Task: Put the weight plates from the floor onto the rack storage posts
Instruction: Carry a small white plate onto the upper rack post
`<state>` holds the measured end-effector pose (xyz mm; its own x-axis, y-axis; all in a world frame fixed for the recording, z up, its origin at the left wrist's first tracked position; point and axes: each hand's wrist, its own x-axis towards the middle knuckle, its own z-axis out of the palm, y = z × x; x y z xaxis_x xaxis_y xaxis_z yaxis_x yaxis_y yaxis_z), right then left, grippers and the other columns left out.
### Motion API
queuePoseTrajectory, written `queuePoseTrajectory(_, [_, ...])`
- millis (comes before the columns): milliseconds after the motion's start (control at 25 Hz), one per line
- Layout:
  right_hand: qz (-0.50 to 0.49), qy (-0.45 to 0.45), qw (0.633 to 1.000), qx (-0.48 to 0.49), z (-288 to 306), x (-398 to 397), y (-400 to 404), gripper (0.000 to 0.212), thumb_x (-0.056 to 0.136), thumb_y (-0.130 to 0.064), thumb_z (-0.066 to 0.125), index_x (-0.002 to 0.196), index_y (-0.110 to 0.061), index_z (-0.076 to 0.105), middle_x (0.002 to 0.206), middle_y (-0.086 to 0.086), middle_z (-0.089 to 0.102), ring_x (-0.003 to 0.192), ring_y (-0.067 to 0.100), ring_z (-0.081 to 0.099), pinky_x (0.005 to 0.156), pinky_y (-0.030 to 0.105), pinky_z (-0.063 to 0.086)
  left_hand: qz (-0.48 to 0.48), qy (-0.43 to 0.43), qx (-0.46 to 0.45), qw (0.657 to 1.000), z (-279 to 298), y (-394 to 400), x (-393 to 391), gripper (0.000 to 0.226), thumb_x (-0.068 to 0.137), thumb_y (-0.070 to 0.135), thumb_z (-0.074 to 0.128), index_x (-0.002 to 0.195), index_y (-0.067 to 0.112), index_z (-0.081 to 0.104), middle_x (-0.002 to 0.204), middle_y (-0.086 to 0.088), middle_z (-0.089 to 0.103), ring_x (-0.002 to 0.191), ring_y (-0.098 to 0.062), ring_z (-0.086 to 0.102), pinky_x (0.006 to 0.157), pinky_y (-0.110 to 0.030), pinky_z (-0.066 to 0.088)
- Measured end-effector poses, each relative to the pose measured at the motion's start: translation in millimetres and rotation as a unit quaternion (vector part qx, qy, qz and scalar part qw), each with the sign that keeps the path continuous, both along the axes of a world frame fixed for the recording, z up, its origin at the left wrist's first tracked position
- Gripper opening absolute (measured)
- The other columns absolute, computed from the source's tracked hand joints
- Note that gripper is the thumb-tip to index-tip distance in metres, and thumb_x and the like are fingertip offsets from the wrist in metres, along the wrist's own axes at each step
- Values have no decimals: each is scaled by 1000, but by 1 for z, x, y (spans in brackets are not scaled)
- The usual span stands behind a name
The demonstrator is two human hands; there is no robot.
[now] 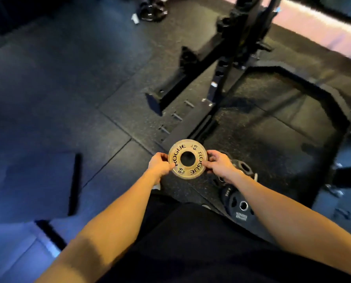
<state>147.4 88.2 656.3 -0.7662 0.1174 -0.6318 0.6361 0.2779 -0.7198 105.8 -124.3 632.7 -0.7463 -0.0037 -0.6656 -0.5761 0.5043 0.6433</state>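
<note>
I looked down through the head camera and saw two bare arms reaching out in front. Both hands held one small round plate up in the air, above the floor. The plate was a dull gold colour with a round hole in the middle. It had the word ROGUE on it twice in black letters, and small numbers too.

The left hand pinched the left edge of the plate, with the fingers curled round the rim. The right hand pinched the right edge the same way, with its thumb on the face of the plate. The plate's flat face pointed up at me.

Under the right arm, black plates lay on the floor. One was near the right wrist and partly hidden by it. Another lay closer to me, with a shiny ring round its middle hole.

The black rack stood farther away, past the small plate. Its long feet lay flat on the dark rubber floor. A short post stuck out from the side of the rack, high up. It was too blurry for me to tell more about it.

More dark round things lay far off at the top, but they were too blurry to name.
</note>
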Motion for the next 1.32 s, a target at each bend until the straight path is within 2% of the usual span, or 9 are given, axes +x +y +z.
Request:
queuePoseTrajectory(120, [79,-13,997,-8,-10,-36,-77,41,89,-8,62,128,-6,49,80,6,57,61,13,55,47,20,50,89,-7,-8,996,-6,-82,1,30,75,7,76,90,13,51,82,-12,62,58,-18,54,55,-30,48])
queuePoseTrajectory(160, [98,-20,995,-15,-14,-49,-105,42,90,-8,62,129,-5,49,83,8,57,62,14,55,48,21,49,107,-8,-9,994,-8,-110,-2,31,75,7,76,87,15,50,83,-12,62,61,-19,55,53,-29,47])
queuePoseTrajectory(240, [129,-37,991,-25,-21,-77,-164,43,90,-7,61,130,-5,48,86,10,56,67,14,55,50,22,49,131,-6,-9,991,-11,-168,-13,32,73,7,78,91,13,51,90,-12,63,75,-22,59,62,-32,49])
queuePoseTrajectory(360, [135,-50,989,-40,-25,-115,-243,41,90,-7,60,129,-7,49,91,11,57,71,14,56,48,20,49,123,4,-41,992,-13,-248,-42,37,72,13,78,101,8,56,97,-11,67,87,-23,62,78,-36,51])
queuePoseTrajectory(560, [122,-41,990,-52,-21,-188,-336,36,90,-5,60,125,-4,52,93,15,56,76,19,56,57,28,50,153,3,-13,988,-5,-343,-118,33,74,9,76,97,14,52,91,-10,63,81,-22,56,70,-35,47])
queuePoseTrajectory(760, [94,-49,993,-57,-26,-284,-373,29,90,-7,60,118,-12,53,79,6,55,70,15,56,58,28,51,135,13,4,991,-3,-382,-222,30,76,6,74,94,13,52,88,-5,61,75,-15,55,65,-29,49])
queuePoseTrajectory(920, [85,-50,993,-70,-43,-388,-399,27,91,-8,59,117,-15,53,78,3,58,64,11,58,49,21,53,113,31,9,993,-4,-408,-333,29,74,3,74,94,9,54,85,-7,61,77,-18,54,68,-33,46])
queuePoseTrajectory(1120, [67,-55,993,-79,-39,-534,-415,31,91,-7,59,120,-13,51,76,3,56,61,12,56,52,24,52,102,31,-10,994,5,-422,-481,30,72,2,75,83,16,51,83,-4,61,78,-17,55,67,-31,46])
queuePoseTrajectory(1320, [61,-57,994,-77,-17,-672,-413,35,92,-9,59,125,-12,49,80,5,58,62,13,58,52,22,53,89,50,-14,995,18,-420,-625,30,72,1,75,85,13,52,82,-6,63,75,-19,58,71,-37,50])
